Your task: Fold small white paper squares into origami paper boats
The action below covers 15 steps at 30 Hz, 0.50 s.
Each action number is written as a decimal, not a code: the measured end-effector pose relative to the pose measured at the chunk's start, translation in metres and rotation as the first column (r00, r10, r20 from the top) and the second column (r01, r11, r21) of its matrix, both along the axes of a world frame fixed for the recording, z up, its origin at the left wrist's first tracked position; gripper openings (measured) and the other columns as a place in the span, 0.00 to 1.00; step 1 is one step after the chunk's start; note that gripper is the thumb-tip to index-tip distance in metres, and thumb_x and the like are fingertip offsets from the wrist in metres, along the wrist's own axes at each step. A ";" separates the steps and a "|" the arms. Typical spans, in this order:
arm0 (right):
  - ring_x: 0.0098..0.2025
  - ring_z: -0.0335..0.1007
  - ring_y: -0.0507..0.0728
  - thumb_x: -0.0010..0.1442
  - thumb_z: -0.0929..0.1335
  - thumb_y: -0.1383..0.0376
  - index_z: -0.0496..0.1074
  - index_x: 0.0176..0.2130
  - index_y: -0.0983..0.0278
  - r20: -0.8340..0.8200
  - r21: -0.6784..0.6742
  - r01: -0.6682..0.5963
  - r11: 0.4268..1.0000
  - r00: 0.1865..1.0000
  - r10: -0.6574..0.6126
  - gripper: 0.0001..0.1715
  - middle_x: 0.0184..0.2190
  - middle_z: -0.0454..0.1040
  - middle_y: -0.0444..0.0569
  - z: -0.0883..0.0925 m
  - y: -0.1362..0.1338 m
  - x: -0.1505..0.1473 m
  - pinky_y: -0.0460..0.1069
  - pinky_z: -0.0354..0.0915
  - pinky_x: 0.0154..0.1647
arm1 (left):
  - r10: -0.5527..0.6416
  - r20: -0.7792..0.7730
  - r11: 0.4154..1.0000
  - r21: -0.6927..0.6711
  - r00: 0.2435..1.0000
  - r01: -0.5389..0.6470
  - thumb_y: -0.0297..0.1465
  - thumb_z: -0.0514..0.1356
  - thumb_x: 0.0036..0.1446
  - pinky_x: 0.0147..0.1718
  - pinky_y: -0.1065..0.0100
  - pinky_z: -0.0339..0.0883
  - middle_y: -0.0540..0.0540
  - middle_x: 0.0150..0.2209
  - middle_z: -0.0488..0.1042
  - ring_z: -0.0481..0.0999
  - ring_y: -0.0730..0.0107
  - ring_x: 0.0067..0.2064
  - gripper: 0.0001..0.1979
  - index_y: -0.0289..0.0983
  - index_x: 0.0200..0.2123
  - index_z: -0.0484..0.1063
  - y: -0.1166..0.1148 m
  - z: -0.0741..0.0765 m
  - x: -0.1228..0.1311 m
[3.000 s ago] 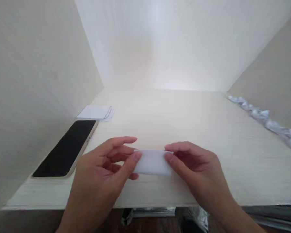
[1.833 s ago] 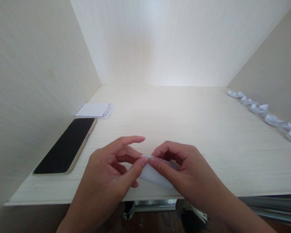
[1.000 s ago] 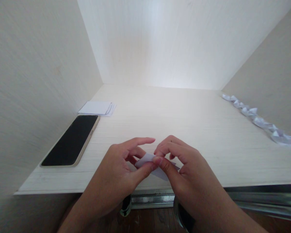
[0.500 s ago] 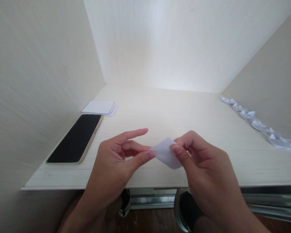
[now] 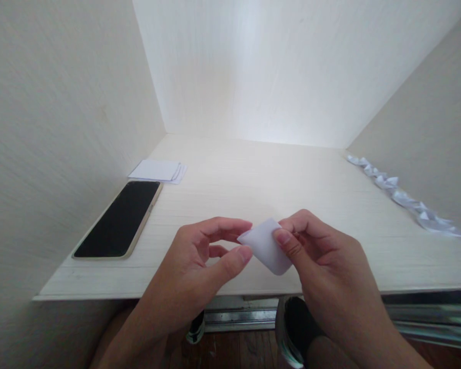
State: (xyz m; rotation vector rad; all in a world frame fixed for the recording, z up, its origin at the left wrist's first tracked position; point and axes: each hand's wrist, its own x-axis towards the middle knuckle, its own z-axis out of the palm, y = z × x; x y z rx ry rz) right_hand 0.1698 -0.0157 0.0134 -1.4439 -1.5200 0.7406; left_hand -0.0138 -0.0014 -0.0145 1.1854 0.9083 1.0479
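Observation:
A small folded piece of white paper (image 5: 268, 246) is held above the front of the desk, its flat face toward me. My right hand (image 5: 322, 261) pinches its right side between thumb and bent fingers. At the paper's left corner is my left hand (image 5: 203, 256), with thumb and index finger spread apart and the corner between them. The thumb tip lies close to the lower left edge, and the index fingertip is by the upper left edge. Behind the paper, the other left fingers are partly hidden.
A black-screened phone (image 5: 119, 220) in a pale case lies at the left. Behind it is a stack of white paper sheets (image 5: 155, 169). Several folded white paper shapes (image 5: 403, 199) line the right wall. Pale panels enclose the desk (image 5: 253, 174) on three sides.
My left thumb and fingers have come apart, letting go of the paper's left corner. The left index finger has bent in toward the paper. My right hand keeps its pinch.

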 end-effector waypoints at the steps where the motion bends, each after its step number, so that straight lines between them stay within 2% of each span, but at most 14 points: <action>1: 0.29 0.68 0.55 0.65 0.70 0.61 0.73 0.28 0.60 -0.008 0.002 -0.004 1.000 1.000 0.004 0.13 0.25 0.75 0.45 0.000 0.000 -0.001 0.49 0.60 0.27 | -0.010 -0.032 1.000 0.013 0.999 0.011 0.33 0.69 0.61 0.40 0.68 0.76 0.46 0.38 0.84 0.81 0.67 0.38 0.08 0.39 0.43 0.84 0.000 0.000 0.001; 3: 0.28 0.68 0.55 0.65 0.70 0.61 0.73 0.28 0.60 -0.014 0.013 -0.003 1.000 1.000 0.003 0.12 0.25 0.74 0.45 0.000 -0.001 -0.001 0.49 0.60 0.27 | -0.007 -0.072 0.998 0.057 0.997 0.011 0.34 0.67 0.63 0.40 0.69 0.74 0.47 0.33 0.83 0.80 0.67 0.36 0.07 0.38 0.37 0.85 0.000 0.000 0.004; 7: 0.29 0.69 0.55 0.65 0.70 0.61 0.74 0.28 0.60 -0.001 0.025 -0.007 1.000 1.000 0.007 0.12 0.26 0.75 0.45 0.000 -0.003 -0.001 0.49 0.60 0.28 | -0.014 -0.024 0.993 0.115 1.000 0.016 0.34 0.68 0.63 0.41 0.70 0.72 0.48 0.34 0.84 0.80 0.68 0.38 0.08 0.40 0.31 0.85 0.001 0.000 0.004; 11: 0.29 0.69 0.55 0.65 0.70 0.62 0.74 0.28 0.60 -0.001 0.016 -0.018 1.000 1.000 0.018 0.12 0.25 0.75 0.45 0.002 -0.003 0.002 0.49 0.60 0.27 | -0.001 -0.080 0.996 0.088 0.997 0.008 0.34 0.67 0.63 0.38 0.72 0.71 0.50 0.30 0.82 0.79 0.69 0.35 0.08 0.41 0.32 0.85 0.001 0.001 0.002; 15: 0.30 0.69 0.55 0.64 0.71 0.62 0.74 0.28 0.60 -0.012 -0.005 -0.024 1.000 1.000 0.024 0.12 0.26 0.75 0.45 0.003 -0.003 0.005 0.49 0.60 0.28 | -0.028 -0.111 0.993 0.111 0.993 0.041 0.34 0.66 0.64 0.38 0.72 0.71 0.50 0.31 0.82 0.78 0.70 0.36 0.10 0.40 0.31 0.84 0.000 0.002 0.002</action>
